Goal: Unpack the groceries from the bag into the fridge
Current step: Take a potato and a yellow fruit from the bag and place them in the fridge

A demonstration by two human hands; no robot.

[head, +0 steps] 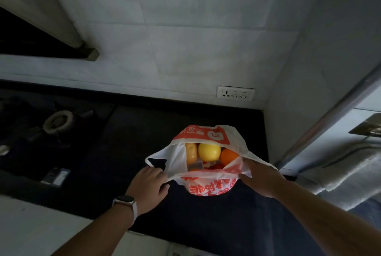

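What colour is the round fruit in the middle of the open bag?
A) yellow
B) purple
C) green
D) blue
A: the round fruit in the middle of the bag is bright yellow, with an orange right beside it.

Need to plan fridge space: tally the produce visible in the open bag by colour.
Yellow round fruit: 1
Orange round fruit: 1
Golden-brown oblong item: 1
Red item, mostly hidden: 1
Total: 4 visible; the bag may hide more.
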